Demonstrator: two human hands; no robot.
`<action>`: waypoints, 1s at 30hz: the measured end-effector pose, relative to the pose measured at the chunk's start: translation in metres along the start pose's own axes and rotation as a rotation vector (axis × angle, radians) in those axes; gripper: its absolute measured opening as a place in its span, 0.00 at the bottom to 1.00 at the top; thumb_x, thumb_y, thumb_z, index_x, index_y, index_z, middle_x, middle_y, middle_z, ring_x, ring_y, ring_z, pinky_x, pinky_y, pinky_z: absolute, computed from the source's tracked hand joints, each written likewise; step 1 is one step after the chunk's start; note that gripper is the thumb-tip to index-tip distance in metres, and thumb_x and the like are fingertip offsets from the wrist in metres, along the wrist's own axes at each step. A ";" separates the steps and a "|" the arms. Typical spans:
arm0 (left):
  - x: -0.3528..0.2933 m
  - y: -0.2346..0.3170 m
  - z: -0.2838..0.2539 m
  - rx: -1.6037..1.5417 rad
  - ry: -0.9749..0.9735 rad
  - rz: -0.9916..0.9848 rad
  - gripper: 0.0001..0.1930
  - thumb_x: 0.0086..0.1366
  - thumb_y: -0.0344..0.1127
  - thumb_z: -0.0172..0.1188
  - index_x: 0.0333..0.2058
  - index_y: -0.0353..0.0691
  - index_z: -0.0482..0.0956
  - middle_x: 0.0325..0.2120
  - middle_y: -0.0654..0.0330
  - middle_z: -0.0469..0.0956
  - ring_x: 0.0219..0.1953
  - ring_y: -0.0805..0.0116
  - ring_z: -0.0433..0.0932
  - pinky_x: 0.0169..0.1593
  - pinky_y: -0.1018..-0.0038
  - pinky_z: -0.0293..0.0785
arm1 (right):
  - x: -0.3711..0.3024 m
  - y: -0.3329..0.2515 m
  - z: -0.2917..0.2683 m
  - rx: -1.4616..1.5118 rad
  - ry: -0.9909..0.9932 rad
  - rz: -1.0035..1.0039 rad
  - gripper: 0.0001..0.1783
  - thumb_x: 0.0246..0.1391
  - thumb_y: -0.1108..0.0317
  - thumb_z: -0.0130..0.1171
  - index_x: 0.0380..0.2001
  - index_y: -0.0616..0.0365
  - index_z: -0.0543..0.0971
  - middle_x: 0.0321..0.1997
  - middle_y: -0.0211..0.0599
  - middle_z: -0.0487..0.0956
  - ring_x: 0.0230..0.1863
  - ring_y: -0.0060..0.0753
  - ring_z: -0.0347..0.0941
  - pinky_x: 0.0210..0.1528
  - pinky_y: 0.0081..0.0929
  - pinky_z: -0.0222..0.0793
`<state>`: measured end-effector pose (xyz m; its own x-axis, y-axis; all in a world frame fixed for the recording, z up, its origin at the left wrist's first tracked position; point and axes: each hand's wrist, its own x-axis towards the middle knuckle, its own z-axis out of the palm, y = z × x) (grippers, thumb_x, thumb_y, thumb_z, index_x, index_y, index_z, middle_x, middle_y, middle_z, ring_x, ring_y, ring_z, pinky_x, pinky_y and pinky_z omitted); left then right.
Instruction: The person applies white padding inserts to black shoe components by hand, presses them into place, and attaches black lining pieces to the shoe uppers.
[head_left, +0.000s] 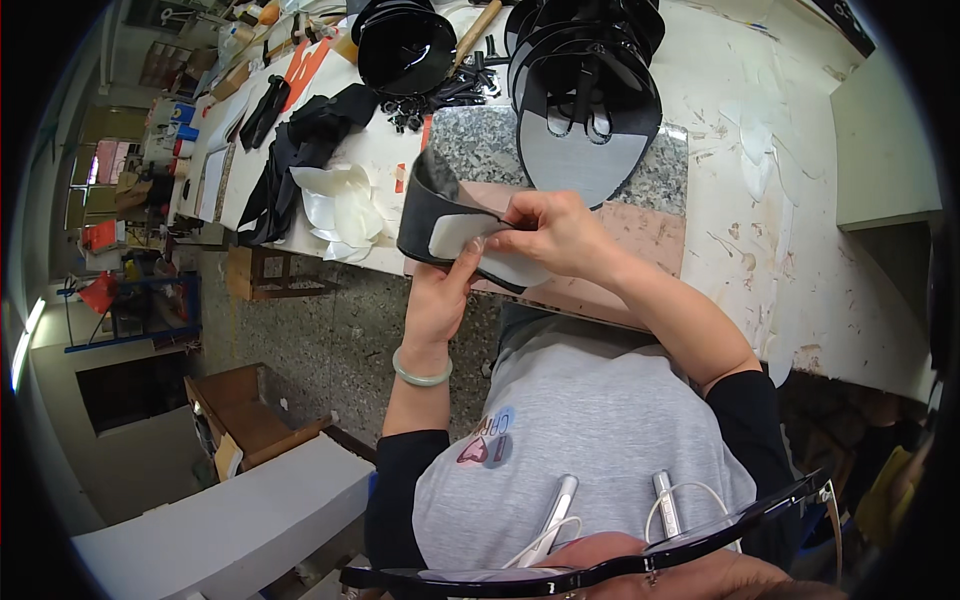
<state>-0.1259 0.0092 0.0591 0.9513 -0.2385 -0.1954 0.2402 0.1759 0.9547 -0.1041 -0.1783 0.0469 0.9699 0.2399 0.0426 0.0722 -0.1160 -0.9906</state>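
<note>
At frame centre, above the white workbench [800, 200] edge, a curved black panel [432, 205] with a white liner [470, 240] runs upper left to lower right, pinched from below by the left hand [440, 300] and from above by the right hand [555, 235].

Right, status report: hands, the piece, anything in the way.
Left hand under curved black piece, thumb on white liner. Right hand pinching liner from above. Stacked black shells behind on bench, not touching.
</note>
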 end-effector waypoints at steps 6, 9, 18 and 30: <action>0.012 0.017 0.015 0.138 0.128 0.364 0.16 0.63 0.32 0.59 0.47 0.29 0.74 0.44 0.56 0.77 0.45 0.72 0.75 0.48 0.75 0.72 | -0.002 -0.020 -0.017 -0.093 -0.061 -0.051 0.13 0.47 0.62 0.65 0.31 0.63 0.80 0.20 0.43 0.78 0.19 0.30 0.71 0.26 0.28 0.67; 0.012 0.020 0.016 -0.049 0.164 0.398 0.13 0.64 0.29 0.58 0.45 0.29 0.76 0.43 0.55 0.77 0.46 0.69 0.75 0.50 0.73 0.72 | -0.001 -0.044 -0.027 -0.128 -0.211 -0.029 0.17 0.51 0.57 0.63 0.36 0.61 0.80 0.22 0.45 0.78 0.20 0.39 0.71 0.26 0.28 0.67; -0.021 0.053 0.011 0.520 -0.104 0.202 0.20 0.58 0.29 0.61 0.50 0.31 0.73 0.47 0.49 0.76 0.53 0.59 0.72 0.57 0.68 0.66 | 0.010 -0.060 -0.058 -0.565 0.275 -0.587 0.18 0.46 0.78 0.58 0.43 0.58 0.77 0.32 0.43 0.79 0.27 0.43 0.76 0.28 0.31 0.71; 0.031 0.115 0.056 1.226 -0.365 1.173 0.25 0.38 0.53 0.73 0.30 0.45 0.74 0.35 0.62 0.74 0.50 0.61 0.71 0.62 0.53 0.51 | -0.049 -0.096 -0.117 -0.854 0.319 -0.732 0.23 0.38 0.82 0.59 0.43 0.54 0.79 0.36 0.34 0.81 0.26 0.33 0.78 0.26 0.24 0.72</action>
<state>-0.0794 -0.0319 0.1758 0.3675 -0.7413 0.5616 -0.9285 -0.3268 0.1762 -0.1317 -0.2917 0.1550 0.6376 0.2788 0.7181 0.6530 -0.6901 -0.3119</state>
